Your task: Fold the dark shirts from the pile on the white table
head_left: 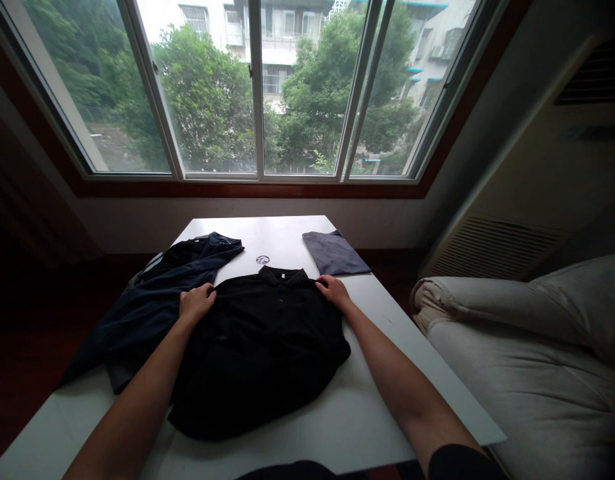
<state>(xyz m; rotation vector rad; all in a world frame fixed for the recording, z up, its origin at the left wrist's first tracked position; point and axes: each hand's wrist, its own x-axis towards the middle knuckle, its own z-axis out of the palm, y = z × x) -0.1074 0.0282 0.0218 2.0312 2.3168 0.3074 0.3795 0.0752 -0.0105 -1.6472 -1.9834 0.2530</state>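
Shirt (270, 340), black with a buttoned collar, lies spread out front side up across the middle of a white tabletop (284, 233), its collar toward the far side and its hem toward the person. Two bare arms reach in from the near edge, one on either side of it. The left hand (197, 303) is curled closed on the fabric at the shirt's left shoulder, and the right hand (333, 292) pinches the matching spot at the right shoulder, thumb and fingers drawn together. A pale label shows inside the collar. Just beyond the collar, a small round dark-and-light emblem (262, 260) lies on the white surface. To the left, next to the shirt, a loose heap of dark navy clothing (152, 303) spreads toward the table's left edge. At the far right, near the right hand, a gray cloth (334, 253) lies folded flat. A cream padded sofa (527, 380) stands at the right, and at the far side a wide sliding window (212, 127) looks out on green trees and a pale building.
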